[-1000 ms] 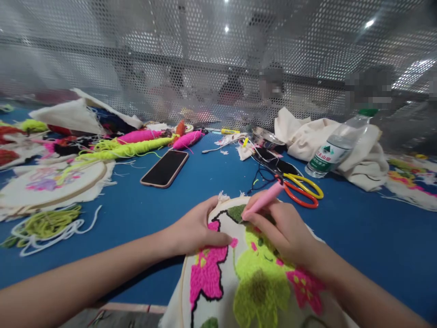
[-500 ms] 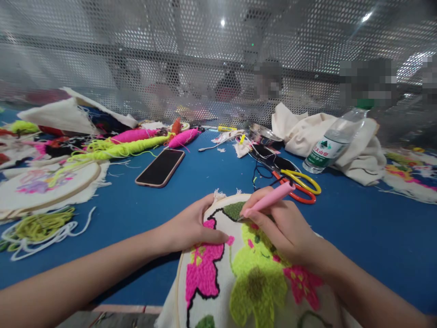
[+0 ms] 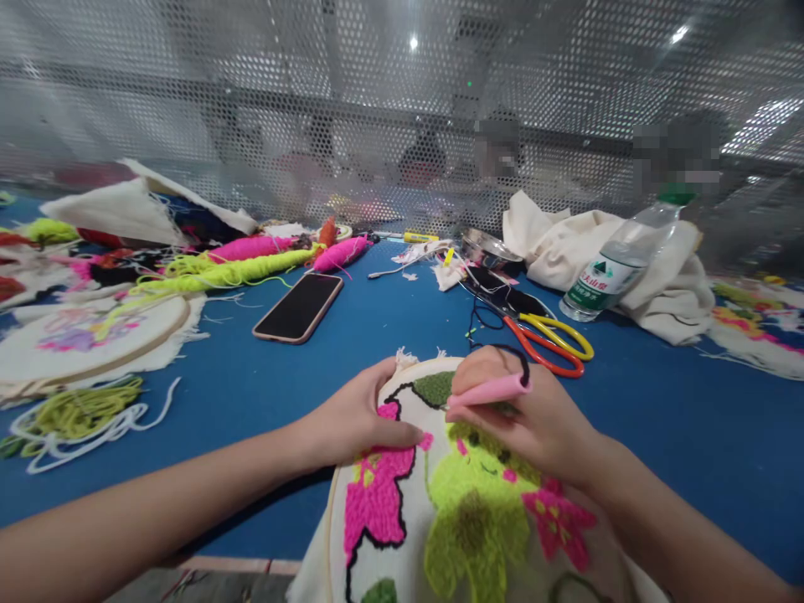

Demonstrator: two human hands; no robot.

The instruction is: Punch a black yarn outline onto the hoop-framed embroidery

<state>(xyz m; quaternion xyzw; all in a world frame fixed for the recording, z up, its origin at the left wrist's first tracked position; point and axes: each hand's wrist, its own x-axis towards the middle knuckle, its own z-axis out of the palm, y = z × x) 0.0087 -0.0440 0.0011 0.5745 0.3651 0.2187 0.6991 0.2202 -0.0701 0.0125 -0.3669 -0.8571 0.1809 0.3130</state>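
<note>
An embroidery hoop [image 3: 402,375] with white cloth lies in front of me, tufted with pink flowers, a lime shape and a green patch. My left hand [image 3: 355,416] grips the hoop's upper left rim, thumb lying on the cloth. My right hand [image 3: 533,414] is closed round a pink punch needle pen [image 3: 490,391], its tip at the cloth near the green patch. Black yarn runs from the pen's rear over my fingers.
On the blue table: a black phone [image 3: 299,307], orange-and-yellow scissors [image 3: 549,342], a water bottle [image 3: 619,261] on cream cloth, pink and lime yarn skeins [image 3: 239,264], another hoop [image 3: 88,335] at left, loose yarn [image 3: 75,414]. A perforated metal screen [image 3: 377,109] stands behind.
My right hand has tipped the pink pen from a steep slant to lying nearly level, its rear end now lower and closer to my fingers. My left hand holds still.
</note>
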